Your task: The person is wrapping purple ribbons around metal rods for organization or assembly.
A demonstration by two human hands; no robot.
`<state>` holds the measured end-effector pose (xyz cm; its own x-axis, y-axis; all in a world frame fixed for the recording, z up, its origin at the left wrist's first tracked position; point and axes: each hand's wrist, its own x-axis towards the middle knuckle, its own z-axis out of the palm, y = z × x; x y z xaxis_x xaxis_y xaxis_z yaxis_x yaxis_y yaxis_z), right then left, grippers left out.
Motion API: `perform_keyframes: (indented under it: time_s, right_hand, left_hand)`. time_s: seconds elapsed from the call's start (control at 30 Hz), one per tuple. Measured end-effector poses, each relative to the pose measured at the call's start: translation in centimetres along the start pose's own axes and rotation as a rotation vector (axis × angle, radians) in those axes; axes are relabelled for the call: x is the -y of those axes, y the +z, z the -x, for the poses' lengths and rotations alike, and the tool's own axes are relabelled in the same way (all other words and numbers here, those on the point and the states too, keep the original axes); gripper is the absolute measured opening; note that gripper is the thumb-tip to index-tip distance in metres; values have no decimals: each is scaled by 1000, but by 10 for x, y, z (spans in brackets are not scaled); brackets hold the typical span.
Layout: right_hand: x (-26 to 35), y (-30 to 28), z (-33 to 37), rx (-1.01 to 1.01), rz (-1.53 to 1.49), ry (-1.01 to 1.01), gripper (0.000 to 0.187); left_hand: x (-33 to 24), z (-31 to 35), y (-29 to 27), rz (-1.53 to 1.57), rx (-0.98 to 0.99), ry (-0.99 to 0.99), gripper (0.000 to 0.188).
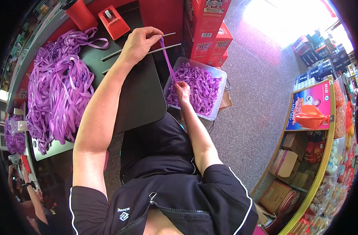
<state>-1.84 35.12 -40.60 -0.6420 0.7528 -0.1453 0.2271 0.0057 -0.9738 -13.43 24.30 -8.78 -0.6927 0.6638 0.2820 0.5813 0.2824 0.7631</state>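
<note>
My left hand (139, 44) is raised at the table's far right corner, thumb and fingers pinched on the upper end of a purple ribbon (167, 60). The strip runs taut down to my right hand (182, 92), whose fingers are closed on its lower end. Two thin metal rods (166, 48) jut past the table edge beside and under my left hand; the ribbon's top lies by them, but whether it loops round one I cannot tell. Below my right hand stands a clear plastic bin (223, 84) full of short purple ribbon pieces (200, 84).
A large heap of purple ribbon (61, 90) covers the left of the dark table (141, 102). Behind it are a red tape dispenser (114, 22) and a red cylinder (80, 15). Red cartons (206, 29) stack beyond the bin. Shelves (296, 164) line the right; another person's arm (37, 201) shows lower left.
</note>
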Motion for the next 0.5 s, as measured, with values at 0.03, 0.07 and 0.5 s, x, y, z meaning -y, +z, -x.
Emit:
perform_keyframes:
  time_s: [0.03,0.07,0.5]
  right_hand:
    - [-1,2,1,-6,13,-17,18]
    - [-3,2,2,-14,25,-34,20]
    - [26,-17,38,-57,246,-785,16]
  left_hand:
    - [0,0,0,-4,-3,4,16]
    - [-1,-1,1,-8,-4,10,16]
    - [5,-1,-3,-20,6,-3,16]
